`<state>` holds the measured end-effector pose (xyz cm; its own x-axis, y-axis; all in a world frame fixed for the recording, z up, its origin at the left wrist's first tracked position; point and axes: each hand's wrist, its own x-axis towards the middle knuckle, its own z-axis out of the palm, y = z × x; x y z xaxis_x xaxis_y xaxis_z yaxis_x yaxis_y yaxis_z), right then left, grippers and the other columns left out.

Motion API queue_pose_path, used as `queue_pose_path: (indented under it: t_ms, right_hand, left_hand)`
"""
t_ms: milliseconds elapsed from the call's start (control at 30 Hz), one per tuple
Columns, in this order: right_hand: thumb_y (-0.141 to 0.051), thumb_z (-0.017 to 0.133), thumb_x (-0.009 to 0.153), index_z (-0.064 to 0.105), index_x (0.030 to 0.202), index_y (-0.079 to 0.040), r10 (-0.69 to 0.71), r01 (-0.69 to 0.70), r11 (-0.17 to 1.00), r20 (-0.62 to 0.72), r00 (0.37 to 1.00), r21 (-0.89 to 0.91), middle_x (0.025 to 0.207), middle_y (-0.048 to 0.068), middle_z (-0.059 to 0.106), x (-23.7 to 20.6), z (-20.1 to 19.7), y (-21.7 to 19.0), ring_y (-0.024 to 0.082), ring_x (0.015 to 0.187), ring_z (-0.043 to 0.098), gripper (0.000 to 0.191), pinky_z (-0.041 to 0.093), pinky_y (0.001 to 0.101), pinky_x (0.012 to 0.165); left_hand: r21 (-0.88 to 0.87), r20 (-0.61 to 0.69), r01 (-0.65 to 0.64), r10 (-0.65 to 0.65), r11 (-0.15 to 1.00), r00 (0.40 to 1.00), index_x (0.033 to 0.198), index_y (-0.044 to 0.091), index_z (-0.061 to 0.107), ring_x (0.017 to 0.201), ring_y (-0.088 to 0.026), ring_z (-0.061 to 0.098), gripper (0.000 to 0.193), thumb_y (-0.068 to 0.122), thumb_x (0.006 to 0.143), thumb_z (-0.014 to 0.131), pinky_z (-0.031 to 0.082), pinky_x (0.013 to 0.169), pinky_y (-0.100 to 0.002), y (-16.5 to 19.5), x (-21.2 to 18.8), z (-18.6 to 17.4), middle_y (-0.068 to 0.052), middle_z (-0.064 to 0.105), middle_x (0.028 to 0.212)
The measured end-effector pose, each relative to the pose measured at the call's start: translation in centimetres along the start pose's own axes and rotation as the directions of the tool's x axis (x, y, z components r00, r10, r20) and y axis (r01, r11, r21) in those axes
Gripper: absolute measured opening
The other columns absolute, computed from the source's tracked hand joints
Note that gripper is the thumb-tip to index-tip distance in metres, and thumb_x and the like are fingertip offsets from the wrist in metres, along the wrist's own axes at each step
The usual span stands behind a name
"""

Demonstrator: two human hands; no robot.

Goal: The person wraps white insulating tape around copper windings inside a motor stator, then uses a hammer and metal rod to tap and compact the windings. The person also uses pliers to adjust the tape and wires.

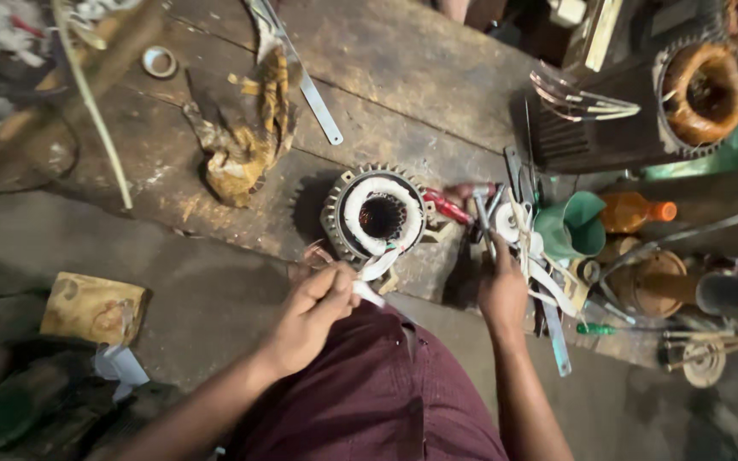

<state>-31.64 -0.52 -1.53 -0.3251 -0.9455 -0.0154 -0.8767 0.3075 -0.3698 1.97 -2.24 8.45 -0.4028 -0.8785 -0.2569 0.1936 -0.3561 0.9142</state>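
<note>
Left hand pinching white tape

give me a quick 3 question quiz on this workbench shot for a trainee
1. Multiple choice: what does the left hand pinch? A) a white strip coming off the motor stator B) a green screwdriver C) a wooden block
2. True or false: the right hand rests on the orange bottle.
3. Fill in: the stator's round opening faces ____ toward the camera.

Key
1. A: the white strip runs from the stator's near edge to the fingers.
2. False: it reaches into the pile of tools beside the stator; the bottle lies farther out, past the green funnel.
3. Up.
</note>
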Motion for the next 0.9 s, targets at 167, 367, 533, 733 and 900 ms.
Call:
queue_pose_path:
  t_ms: [167, 367, 533, 733, 900]
  right_hand:
    - [-0.011, 0.069, 0.095, 0.066, 0.129, -0.008, -0.349, 0.348, 0.937, -0.197, 0.916, -0.036, 0.117, 0.021, 0.064, 0.1, -3.1, -2.3, 0.042, 0.107, 0.059, 0.034, 0.048, 0.0494, 0.093]
    - [-0.01, 0.064, 0.096, 0.065, 0.127, -0.009, -0.541, 0.513, 0.733, -0.075, 0.838, 0.448, 0.125, 0.016, 0.064, -1.4, -7.6, -6.9, 0.034, 0.117, 0.061, 0.031, 0.049, 0.0429, 0.101]
    - [-0.008, 0.069, 0.082, 0.063, 0.13, -0.009, -0.909, 0.801, 0.347, -0.034, 0.415, 0.488, 0.142, 0.014, 0.06, -2.0, -6.2, -9.0, 0.039, 0.137, 0.05, 0.049, 0.038, 0.049, 0.115]
    - [-0.015, 0.071, 0.085, 0.051, 0.148, -0.009, -0.927, 0.895, 0.332, -0.071, 0.368, 0.297, 0.154, 0.019, 0.05, -0.8, -3.6, -9.6, 0.037, 0.147, 0.041, 0.066, 0.031, 0.0532, 0.118]
    - [-0.016, 0.058, 0.083, 0.045, 0.15, -0.003, -0.723, 0.732, 0.477, -0.255, 0.641, 0.487, 0.154, 0.023, 0.047, 0.9, -2.1, -11.6, 0.041, 0.145, 0.042, 0.07, 0.03, 0.0504, 0.12]
  left_hand:
    - [0.222, -0.207, 0.075, -0.028, 0.972, 0.978, 0.082, 0.009, 0.057, 0.06, -0.006, 0.04, 0.035, 0.027, 0.11, 0.046, 0.037, 0.055, -0.028, 1.2, 2.7, 6.2, 0.005, 0.044, 0.065]
    - [0.125, -0.197, -0.114, 0.137, 0.986, 0.971, 0.085, 0.006, 0.059, 0.07, -0.006, 0.045, 0.033, 0.025, 0.11, 0.048, 0.043, 0.065, -0.025, 0.6, 3.6, 11.3, 0.005, 0.053, 0.074]
    - [0.116, -0.251, -0.028, 0.057, 0.993, 0.966, 0.094, 0.012, 0.064, 0.072, -0.002, 0.054, 0.02, 0.023, 0.101, 0.049, 0.047, 0.066, -0.021, -2.2, -0.4, 11.4, 0.008, 0.062, 0.08]
    - [-0.298, -0.424, -0.166, 0.025, 0.94, 0.905, 0.089, 0.009, 0.058, 0.057, -0.003, 0.032, 0.029, 0.027, 0.109, 0.048, 0.028, 0.051, -0.023, -4.9, -2.8, 11.0, 0.007, 0.043, 0.071]
    - [-0.547, -0.452, -0.247, -0.034, 0.8, 0.891, 0.089, 0.01, 0.058, 0.052, -0.005, 0.03, 0.027, 0.026, 0.109, 0.048, 0.028, 0.049, -0.024, -5.3, -1.6, 12.2, 0.007, 0.036, 0.063]
